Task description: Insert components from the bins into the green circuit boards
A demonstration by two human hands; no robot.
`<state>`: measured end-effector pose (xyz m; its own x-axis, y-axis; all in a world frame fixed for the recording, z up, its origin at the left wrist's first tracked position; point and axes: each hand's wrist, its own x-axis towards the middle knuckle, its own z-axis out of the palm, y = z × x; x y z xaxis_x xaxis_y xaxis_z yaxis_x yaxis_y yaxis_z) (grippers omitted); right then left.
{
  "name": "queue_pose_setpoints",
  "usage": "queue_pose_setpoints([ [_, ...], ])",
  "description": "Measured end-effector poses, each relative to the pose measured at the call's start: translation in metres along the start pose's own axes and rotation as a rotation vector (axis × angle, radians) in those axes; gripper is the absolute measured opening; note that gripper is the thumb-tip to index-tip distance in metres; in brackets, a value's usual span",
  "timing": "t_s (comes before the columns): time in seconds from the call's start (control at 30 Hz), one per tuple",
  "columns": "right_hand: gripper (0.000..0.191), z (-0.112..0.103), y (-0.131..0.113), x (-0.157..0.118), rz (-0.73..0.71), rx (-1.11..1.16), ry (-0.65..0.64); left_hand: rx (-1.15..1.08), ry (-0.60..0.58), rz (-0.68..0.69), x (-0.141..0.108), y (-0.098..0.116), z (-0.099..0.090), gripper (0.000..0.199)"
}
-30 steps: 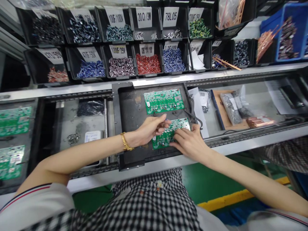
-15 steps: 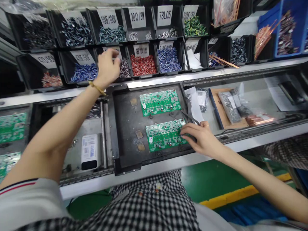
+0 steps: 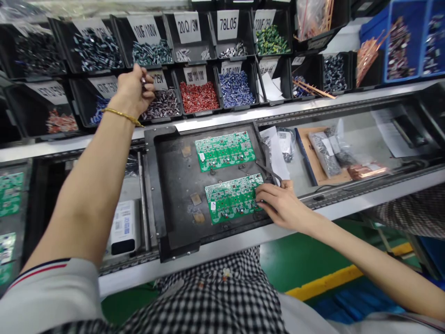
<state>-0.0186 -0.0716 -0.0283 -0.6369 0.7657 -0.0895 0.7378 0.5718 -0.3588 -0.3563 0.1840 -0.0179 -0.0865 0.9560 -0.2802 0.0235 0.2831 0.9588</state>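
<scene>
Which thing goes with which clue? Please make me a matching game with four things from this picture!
Things:
1. left hand
2. right hand
3. bracelet
4. far circuit board

Clues:
A. at the right end of the near circuit board
B. green
C. up by the bins
D. gold-coloured

Right pairs: 1-C, 2-A, 3-D, 4-B

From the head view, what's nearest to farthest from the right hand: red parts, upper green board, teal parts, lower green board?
1. Lower green board: right end at the right hand.
2. Upper green board: just beyond it.
3. Red parts: past the tray, leftward.
4. Teal parts: farther back and left.
</scene>
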Motion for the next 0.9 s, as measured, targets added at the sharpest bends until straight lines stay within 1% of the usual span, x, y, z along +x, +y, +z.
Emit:
queue_pose_setpoints([
  [0.07, 0.017, 0.001, -0.001, 0.000, -0.021, -0.046, 0.000, -0.127, -0.050, 0.032, 0.002, 0.008, -0.003, 0.034],
  [0.13, 0.018, 0.003, -0.002, 0.000, -0.048, -0.118, 0.020, -0.330, -0.075, 0.071, 0.000, 0.014, -0.002, 0.034],
  [0.2, 0.022, 0.007, -0.003, -0.002, -0.087, -0.219, 0.066, -0.541, -0.107, 0.063, -0.009, 0.017, 0.006, 0.032],
  [0.27, 0.028, 0.012, -0.006, -0.006, -0.127, -0.313, 0.116, -0.644, -0.143, 0.003, -0.030, 0.016, 0.023, 0.031],
  [0.33, 0.032, 0.014, -0.007, -0.009, -0.144, -0.353, 0.141, -0.615, -0.147, -0.067, -0.061, 0.010, 0.046, 0.031],
  [0.37, 0.032, 0.014, -0.008, -0.009, -0.138, -0.345, 0.146, -0.580, -0.143, -0.091, -0.079, 0.004, 0.058, 0.030],
  [0.4, 0.031, 0.012, -0.008, -0.009, -0.120, -0.319, 0.143, -0.510, -0.114, -0.127, -0.097, -0.004, 0.069, 0.029],
  [0.43, 0.029, 0.008, -0.008, -0.008, -0.097, -0.275, 0.135, -0.449, -0.133, -0.176, -0.116, -0.013, 0.079, 0.027],
  [0.5, 0.025, -0.001, -0.007, -0.001, -0.042, -0.153, 0.120, -0.360, -0.242, -0.329, -0.150, -0.032, 0.095, 0.029],
  [0.53, 0.024, -0.006, -0.007, 0.004, -0.013, -0.089, 0.132, -0.342, -0.293, -0.408, -0.165, -0.040, 0.101, 0.031],
  [0.57, 0.022, -0.011, -0.007, 0.011, 0.015, -0.031, 0.168, -0.335, -0.332, -0.476, -0.177, -0.047, 0.106, 0.033],
  [0.63, 0.016, -0.017, -0.009, 0.025, 0.053, 0.052, 0.301, -0.343, -0.356, -0.551, -0.195, -0.056, 0.114, 0.038],
  [0.7, 0.010, -0.019, -0.013, 0.039, 0.057, 0.090, 0.431, -0.369, -0.336, -0.546, -0.206, -0.059, 0.120, 0.041],
  [0.73, 0.008, -0.019, -0.015, 0.044, 0.046, 0.097, 0.467, -0.384, -0.325, -0.525, -0.209, -0.060, 0.122, 0.043],
  [0.8, 0.006, -0.019, -0.019, 0.052, 0.021, 0.078, 0.498, -0.408, -0.322, -0.471, -0.215, -0.059, 0.127, 0.044],
  [0.9, 0.007, -0.021, -0.025, 0.053, -0.007, 0.005, 0.507, -0.430, -0.341, -0.410, -0.222, -0.056, 0.133, 0.042],
])
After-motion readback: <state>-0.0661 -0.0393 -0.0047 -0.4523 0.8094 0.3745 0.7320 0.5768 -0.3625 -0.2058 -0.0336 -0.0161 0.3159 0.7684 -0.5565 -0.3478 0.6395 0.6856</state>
